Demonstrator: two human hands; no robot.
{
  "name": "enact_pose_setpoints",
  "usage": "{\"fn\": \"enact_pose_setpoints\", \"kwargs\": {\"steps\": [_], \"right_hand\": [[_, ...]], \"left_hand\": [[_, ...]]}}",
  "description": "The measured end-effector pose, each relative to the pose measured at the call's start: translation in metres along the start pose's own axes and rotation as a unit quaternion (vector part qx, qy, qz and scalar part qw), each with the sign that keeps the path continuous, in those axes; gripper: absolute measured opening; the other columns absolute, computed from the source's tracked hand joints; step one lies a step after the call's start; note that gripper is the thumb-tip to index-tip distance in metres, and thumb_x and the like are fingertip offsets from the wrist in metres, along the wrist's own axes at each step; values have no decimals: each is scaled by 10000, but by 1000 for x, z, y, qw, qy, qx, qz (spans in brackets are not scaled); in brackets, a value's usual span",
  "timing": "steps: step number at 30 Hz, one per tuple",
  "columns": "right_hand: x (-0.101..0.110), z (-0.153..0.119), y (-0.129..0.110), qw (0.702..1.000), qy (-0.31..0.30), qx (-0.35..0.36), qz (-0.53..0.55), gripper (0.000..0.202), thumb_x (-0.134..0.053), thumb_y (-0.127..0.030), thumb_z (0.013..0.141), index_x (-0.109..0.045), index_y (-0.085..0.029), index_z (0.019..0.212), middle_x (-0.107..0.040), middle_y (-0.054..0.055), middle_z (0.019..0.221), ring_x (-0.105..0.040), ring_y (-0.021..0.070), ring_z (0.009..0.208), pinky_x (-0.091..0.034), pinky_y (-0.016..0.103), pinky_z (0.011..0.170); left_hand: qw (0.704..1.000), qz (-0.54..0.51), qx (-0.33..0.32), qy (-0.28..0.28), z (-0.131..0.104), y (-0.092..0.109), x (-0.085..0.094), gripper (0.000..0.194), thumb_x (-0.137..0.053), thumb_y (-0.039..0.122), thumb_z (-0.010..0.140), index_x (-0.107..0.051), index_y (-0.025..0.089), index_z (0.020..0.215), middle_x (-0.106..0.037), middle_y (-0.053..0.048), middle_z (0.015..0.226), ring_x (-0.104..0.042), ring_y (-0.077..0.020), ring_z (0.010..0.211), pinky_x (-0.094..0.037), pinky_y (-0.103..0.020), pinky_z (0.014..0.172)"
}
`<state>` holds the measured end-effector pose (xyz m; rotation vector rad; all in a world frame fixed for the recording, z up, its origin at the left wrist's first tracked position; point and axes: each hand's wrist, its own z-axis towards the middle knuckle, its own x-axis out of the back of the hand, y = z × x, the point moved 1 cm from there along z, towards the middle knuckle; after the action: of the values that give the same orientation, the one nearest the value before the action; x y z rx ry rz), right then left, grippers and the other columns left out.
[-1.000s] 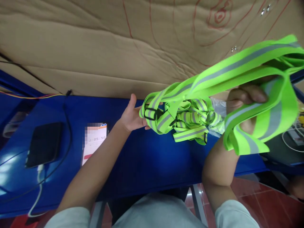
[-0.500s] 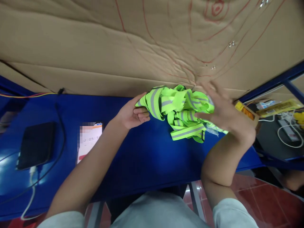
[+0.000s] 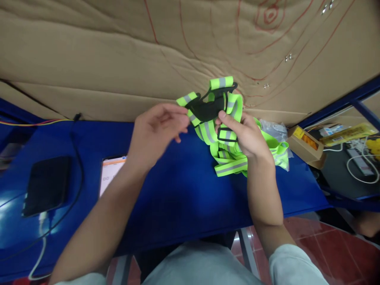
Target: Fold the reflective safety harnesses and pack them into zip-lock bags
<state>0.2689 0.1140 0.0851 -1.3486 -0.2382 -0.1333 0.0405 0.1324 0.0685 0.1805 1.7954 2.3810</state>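
Note:
A bundle of neon yellow-green reflective straps (image 3: 230,168) with grey stripes, looking like a reflective vest, lies partly raised against the cardboard. A black connector piece (image 3: 208,110) joins several straps near its top, and a black rectangular buckle (image 3: 227,134) sits lower down. My right hand (image 3: 251,134) grips the straps beside the connector, thumb on top and fingers mostly behind. My left hand (image 3: 162,130) has its fingers bent together, the tips at the strap by the connector's left end; the contact is partly hidden.
Brown cardboard (image 3: 103,51) with red drawn lines backs the blue table (image 3: 184,206). A phone (image 3: 108,174) lies partly behind my left forearm. A black device (image 3: 46,186) with cables is at left. Clear plastic (image 3: 274,128) and an open cardboard box (image 3: 307,146) stand at right.
My right hand has come in from the right and taken hold of the straps. The black connector is now turned into view and raised. My left hand has shifted slightly up.

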Motion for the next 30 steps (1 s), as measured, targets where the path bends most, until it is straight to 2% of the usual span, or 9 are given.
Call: {"fn": "enact_pose_setpoints", "kwargs": {"steps": [3,5,10,13,18,21,24,28,30], "right_hand": [[-8,-3,-4,996,-68,-39,52,452,-668,-621,945,-713,-183,844,-681,13,747,-678,170,732,-552,298,734],[-10,-5,-8,991,-117,-47,38,483,-587,-617,997,-725,-183,835,-696,16,743,-699,179,810,-553,304,838],[-11,-7,-10,953,-298,-59,-20,570,-429,-625,1063,-751,-187,893,-730,21,801,-701,157,853,-527,290,895],[-13,-7,-8,918,-392,-38,-43,514,-476,-588,1060,-758,-168,973,-757,37,898,-707,152,867,-537,285,854],[4,-6,-8,894,-438,1,-96,429,-504,-491,1073,-776,-162,1025,-746,14,836,-682,121,779,-511,237,737],[34,-9,-8,909,-390,-34,-139,422,-596,-529,1018,-776,-151,1068,-715,4,744,-627,123,646,-461,243,594],[60,-15,-9,947,-230,-65,-215,489,-659,-614,946,-754,-166,1119,-710,24,765,-635,176,637,-484,303,572],[54,-22,-21,938,30,75,-337,475,-664,-554,967,-694,-209,1292,-723,119,1292,-685,301,1167,-537,517,1015],[34,-24,-25,935,20,114,-335,548,-676,-523,971,-634,-183,1399,-672,126,1416,-642,300,1288,-487,510,1120]], "left_hand": [[978,148,-143,29,-6,-10,-10,683,-887,430,791,-588,242,1376,-579,-107,1411,-601,-280,1287,-585,-369,952],[965,195,-176,10,-6,-16,-12,677,-853,415,831,-554,267,1419,-500,-100,1501,-534,-302,1384,-592,-406,1001],[947,258,-184,-45,-4,-21,-12,438,-734,282,898,-653,233,1326,-684,-68,1292,-688,-217,1118,-592,-354,944],[953,223,-139,-152,-2,-31,-14,303,-692,272,892,-732,210,1185,-744,-65,1198,-714,-212,1044,-572,-328,913],[943,194,-63,-264,3,-47,-11,262,-652,329,923,-749,205,1132,-780,-51,1147,-725,-218,1030,-544,-318,922],[946,206,-38,-247,7,-42,-2,326,-657,468,940,-744,195,1095,-783,-44,1078,-722,-216,972,-541,-305,860],[950,240,-56,-190,8,-31,6,345,-685,513,927,-725,197,1057,-762,-35,1010,-704,-206,930,-528,-289,809],[918,335,-183,-108,-1,-19,0,160,-638,331,987,-658,183,1045,-704,-56,1020,-668,-199,928,-520,-314,839],[882,380,-263,-97,-9,-14,-8,110,-602,282,1012,-634,183,1044,-684,-76,1046,-658,-221,963,-517,-345,847]]}}
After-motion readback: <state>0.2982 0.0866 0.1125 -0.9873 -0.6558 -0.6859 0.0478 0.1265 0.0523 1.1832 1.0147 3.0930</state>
